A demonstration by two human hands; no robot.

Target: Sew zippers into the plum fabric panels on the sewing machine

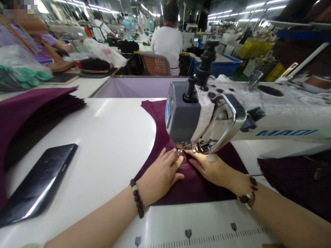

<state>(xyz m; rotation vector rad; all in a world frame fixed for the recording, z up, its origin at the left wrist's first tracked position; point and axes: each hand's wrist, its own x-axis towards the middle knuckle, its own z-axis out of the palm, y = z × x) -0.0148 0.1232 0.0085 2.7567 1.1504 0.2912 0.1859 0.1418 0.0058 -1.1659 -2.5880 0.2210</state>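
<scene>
On the worktop (116,144), the maroon cloth (186,189) lies beneath the left hand (160,175) and the right hand (217,170), seemingly longest from far left to near right, each grip being unclosed and about equally near to the presser foot (180,150).

Left dark-beaded bracelet (137,198); right bracelet (249,195) seemingly corded.

Both forearms (100,215) are bare and slant in from the near left and near right, so the hands almost meet. Left hand (159,175) is palm down, fingers (169,157) a bit spread, thumb (178,177) poking out to the right. Right hand (218,171) is palm down too, kinda flat, fingers angled far left.
</scene>
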